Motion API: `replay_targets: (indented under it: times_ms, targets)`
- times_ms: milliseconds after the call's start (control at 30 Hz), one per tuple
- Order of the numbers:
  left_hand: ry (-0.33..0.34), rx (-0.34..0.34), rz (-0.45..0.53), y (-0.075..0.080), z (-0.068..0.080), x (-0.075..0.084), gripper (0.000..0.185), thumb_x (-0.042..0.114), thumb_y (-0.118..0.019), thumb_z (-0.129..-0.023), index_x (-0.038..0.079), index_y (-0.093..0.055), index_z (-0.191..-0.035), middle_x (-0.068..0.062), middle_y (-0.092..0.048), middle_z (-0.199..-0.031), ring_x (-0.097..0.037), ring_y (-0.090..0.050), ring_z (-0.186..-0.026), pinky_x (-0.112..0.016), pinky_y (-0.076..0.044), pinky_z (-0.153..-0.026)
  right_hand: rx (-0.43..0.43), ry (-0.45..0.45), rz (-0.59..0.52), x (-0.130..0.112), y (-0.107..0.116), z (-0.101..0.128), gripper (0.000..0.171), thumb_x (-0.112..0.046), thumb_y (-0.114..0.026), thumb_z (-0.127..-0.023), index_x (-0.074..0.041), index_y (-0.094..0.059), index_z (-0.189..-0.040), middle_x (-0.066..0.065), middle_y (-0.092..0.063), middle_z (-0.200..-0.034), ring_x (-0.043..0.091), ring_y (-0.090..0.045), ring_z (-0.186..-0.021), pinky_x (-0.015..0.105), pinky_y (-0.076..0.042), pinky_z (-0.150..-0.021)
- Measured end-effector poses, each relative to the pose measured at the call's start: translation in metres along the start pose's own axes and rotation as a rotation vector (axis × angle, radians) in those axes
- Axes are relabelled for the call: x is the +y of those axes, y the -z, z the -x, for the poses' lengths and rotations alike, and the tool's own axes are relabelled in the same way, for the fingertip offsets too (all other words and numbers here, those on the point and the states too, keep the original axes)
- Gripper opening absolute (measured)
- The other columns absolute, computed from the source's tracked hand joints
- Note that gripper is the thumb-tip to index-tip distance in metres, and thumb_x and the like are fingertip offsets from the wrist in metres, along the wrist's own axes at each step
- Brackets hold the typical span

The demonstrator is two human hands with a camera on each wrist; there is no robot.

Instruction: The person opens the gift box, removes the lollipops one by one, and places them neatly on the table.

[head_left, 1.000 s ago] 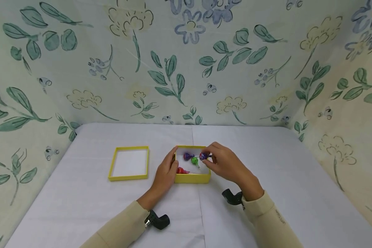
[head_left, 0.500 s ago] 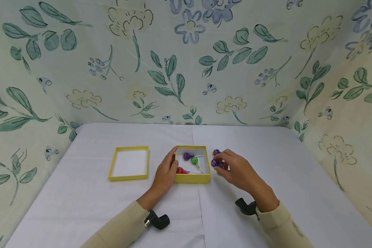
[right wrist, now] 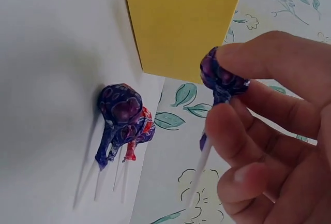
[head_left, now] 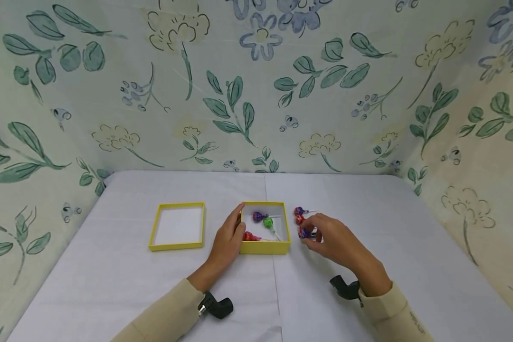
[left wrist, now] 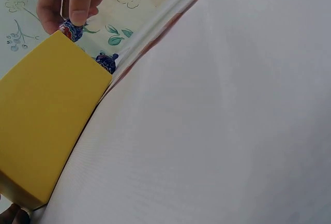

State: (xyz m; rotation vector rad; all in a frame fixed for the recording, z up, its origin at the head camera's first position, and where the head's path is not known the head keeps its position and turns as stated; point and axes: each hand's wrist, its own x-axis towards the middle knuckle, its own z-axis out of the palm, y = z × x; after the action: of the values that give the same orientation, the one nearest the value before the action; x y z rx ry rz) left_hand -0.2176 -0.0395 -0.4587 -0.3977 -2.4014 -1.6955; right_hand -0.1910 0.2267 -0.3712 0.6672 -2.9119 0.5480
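An open yellow box (head_left: 265, 247) holds a purple lollipop (head_left: 258, 216), a green one (head_left: 268, 222) and a red one (head_left: 249, 236). My left hand (head_left: 241, 223) grips the box's left wall, thumb along the rim. Just right of the box, my right hand (head_left: 306, 234) pinches a purple-wrapped lollipop (right wrist: 222, 79) low over the table, stick pointing down between the fingers. Beside it on the cloth lie another purple lollipop (head_left: 299, 210) and a red one (head_left: 299, 219). The left wrist view shows the box's outer side (left wrist: 46, 115) with the right hand's fingers (left wrist: 72, 1) beyond it.
The box's yellow lid (head_left: 178, 225) lies upturned to the left of the box on the white tablecloth (head_left: 410, 247). Floral fabric walls (head_left: 256, 95) close in the table at the back and both sides.
My right hand has carried the purple lollipop out of the box, to the right and down beside the two lying on the cloth. The left hand has stayed on the box.
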Motion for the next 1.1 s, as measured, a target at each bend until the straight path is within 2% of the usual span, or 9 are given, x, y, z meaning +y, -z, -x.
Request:
replay_targets:
  times_ms: [200, 433, 667, 900, 1100]
  targets:
    - [-0.004, 0.008, -0.009, 0.002, 0.0, 0.002, 0.051, 0.014, -0.04, -0.102, 0.023, -0.033, -0.151, 0.004, -0.036, -0.151, -0.016, -0.039, -0.135, -0.038, -0.032, -0.11, -0.089, -0.042, -0.008, 0.004, 0.001, -0.001, 0.031, -0.011, -0.081, -0.076, -0.013, -0.067, -0.104, -0.004, -0.063, -0.095, 0.014, -0.057, -0.077, 0.017, -0.049, -0.062]
    - [-0.013, 0.009, -0.013, 0.003, -0.001, 0.0, 0.05, 0.016, -0.04, -0.102, 0.025, -0.032, -0.151, 0.006, -0.035, -0.152, -0.016, -0.039, -0.135, -0.038, -0.033, -0.11, -0.169, -0.103, 0.009, 0.005, 0.0, -0.003, 0.027, -0.012, -0.082, -0.076, -0.016, -0.065, -0.096, -0.006, -0.06, -0.087, 0.016, -0.056, -0.077, 0.022, -0.05, -0.063]
    - [-0.006, 0.008, -0.009, 0.001, -0.001, 0.0, 0.051, 0.015, -0.04, -0.102, 0.023, -0.032, -0.152, 0.006, -0.035, -0.152, -0.017, -0.041, -0.134, -0.039, -0.034, -0.109, -0.197, -0.116, 0.025, 0.008, -0.002, -0.002, 0.026, -0.011, -0.082, -0.075, -0.016, -0.064, -0.092, -0.006, -0.059, -0.084, 0.015, -0.054, -0.076, 0.024, -0.05, -0.065]
    - [-0.028, 0.005, -0.01, 0.0, -0.001, -0.001, 0.051, 0.015, -0.039, -0.102, 0.021, -0.031, -0.152, 0.001, -0.034, -0.153, -0.021, -0.041, -0.135, -0.042, -0.034, -0.109, -0.227, -0.129, 0.051, 0.012, -0.007, -0.004, 0.026, -0.011, -0.082, -0.075, -0.016, -0.063, -0.093, -0.006, -0.057, -0.083, 0.014, -0.052, -0.076, 0.025, -0.049, -0.066]
    - [-0.003, 0.006, -0.007, -0.001, 0.0, 0.0, 0.051, 0.015, -0.04, -0.102, 0.024, -0.032, -0.152, 0.006, -0.034, -0.153, -0.017, -0.04, -0.135, -0.039, -0.033, -0.11, -0.243, -0.14, 0.071, 0.013, -0.01, -0.005, 0.026, -0.012, -0.082, -0.076, -0.016, -0.064, -0.094, -0.005, -0.058, -0.084, 0.014, -0.052, -0.077, 0.028, -0.05, -0.069]
